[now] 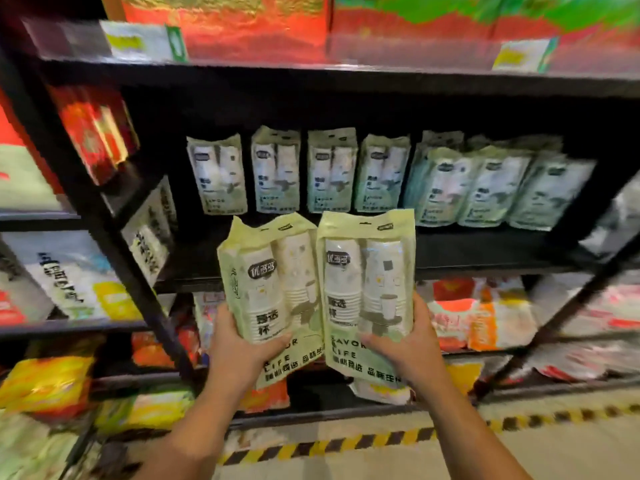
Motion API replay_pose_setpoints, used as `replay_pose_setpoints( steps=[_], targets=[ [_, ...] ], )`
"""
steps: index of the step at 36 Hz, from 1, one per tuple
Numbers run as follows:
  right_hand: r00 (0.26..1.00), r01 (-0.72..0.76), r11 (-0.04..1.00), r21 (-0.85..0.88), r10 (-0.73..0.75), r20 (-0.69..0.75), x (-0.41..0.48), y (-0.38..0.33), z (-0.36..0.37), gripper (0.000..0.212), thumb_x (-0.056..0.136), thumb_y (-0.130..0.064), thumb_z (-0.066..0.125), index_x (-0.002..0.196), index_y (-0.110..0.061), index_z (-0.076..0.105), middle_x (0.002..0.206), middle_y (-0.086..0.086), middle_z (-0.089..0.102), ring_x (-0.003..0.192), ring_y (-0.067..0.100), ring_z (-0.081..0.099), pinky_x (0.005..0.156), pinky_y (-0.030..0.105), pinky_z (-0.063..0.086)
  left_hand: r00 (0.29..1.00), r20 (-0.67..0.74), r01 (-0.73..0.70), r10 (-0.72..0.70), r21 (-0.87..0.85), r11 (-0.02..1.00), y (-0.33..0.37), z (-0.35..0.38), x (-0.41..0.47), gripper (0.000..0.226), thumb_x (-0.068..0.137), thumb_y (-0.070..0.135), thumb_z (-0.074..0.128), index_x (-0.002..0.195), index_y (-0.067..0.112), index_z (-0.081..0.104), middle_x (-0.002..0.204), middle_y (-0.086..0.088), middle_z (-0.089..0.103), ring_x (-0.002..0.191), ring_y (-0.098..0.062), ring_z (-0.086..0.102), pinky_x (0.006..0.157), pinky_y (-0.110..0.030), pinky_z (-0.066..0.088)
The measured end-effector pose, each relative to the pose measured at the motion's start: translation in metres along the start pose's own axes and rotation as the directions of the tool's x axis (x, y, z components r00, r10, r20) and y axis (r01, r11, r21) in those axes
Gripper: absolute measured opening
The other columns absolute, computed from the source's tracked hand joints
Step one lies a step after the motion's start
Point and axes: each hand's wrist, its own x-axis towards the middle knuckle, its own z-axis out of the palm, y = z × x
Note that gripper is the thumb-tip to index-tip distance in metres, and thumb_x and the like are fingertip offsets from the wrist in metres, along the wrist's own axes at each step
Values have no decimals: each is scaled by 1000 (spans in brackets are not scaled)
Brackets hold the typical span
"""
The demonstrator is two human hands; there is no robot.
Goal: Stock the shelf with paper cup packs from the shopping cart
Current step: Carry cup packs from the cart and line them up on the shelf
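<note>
I hold two pale green paper cup packs upright in front of the black shelf (485,252). My left hand (239,344) grips the lower part of the left pack (273,282). My right hand (408,341) grips the lower part of the right pack (367,282). The two packs touch side by side at the height of the shelf's front edge. Behind them, several matching cup packs (275,171) stand in a row at the back of the same shelf, more of them grouped at the right (491,188). The shopping cart is out of view.
A shelf above carries red boxes (225,26) and price tags (519,55). Lower shelves hold red and orange bags (478,313). A neighbouring rack at the left holds white and yellow packages (69,275). Yellow-black hazard tape (346,443) runs along the floor.
</note>
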Motion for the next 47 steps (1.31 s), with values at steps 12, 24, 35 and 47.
replay_pose_setpoints(
  steps=[12, 24, 35, 47],
  targets=[
    [970, 36, 997, -73, -52, -238, 53, 32, -97, 96, 48, -59, 87, 132, -42, 45, 127, -8, 51, 119, 17, 54, 98, 51, 52, 986, 158, -81, 58, 147, 986, 39, 106, 53, 93, 45, 26, 100, 125, 28, 51, 111, 8, 69, 102, -14, 67, 81, -38, 55],
    [977, 80, 988, -130, -103, -187, 170, 39, -97, 92, 60, -27, 96, 134, -39, 42, 118, -21, 39, 106, -30, 34, 83, 6, 33, 979, 180, -121, 97, 126, 985, 25, 160, 160, 77, 56, 24, 98, 119, 31, 56, 117, 6, 66, 103, -12, 65, 78, -33, 53],
    [985, 75, 989, -128, -94, -144, 287, 67, -59, 89, 46, -55, 83, 126, -46, 43, 119, -20, 39, 112, -13, 42, 89, 4, 33, 989, 141, 5, -38, 226, 974, 8, 184, 281, 47, 59, 13, 97, 82, 22, 56, 83, 5, 63, 78, -16, 64, 63, -30, 47],
    [991, -84, 983, -165, 65, -119, 354, 109, -42, 69, 49, -62, 91, 98, -29, 57, 106, 5, 61, 97, 17, 65, 81, 38, 58, 984, 145, 100, -108, 59, 993, -38, 190, 346, 71, 53, 26, 100, 117, 22, 67, 97, 3, 78, 88, -14, 76, 82, -39, 62]
  ],
)
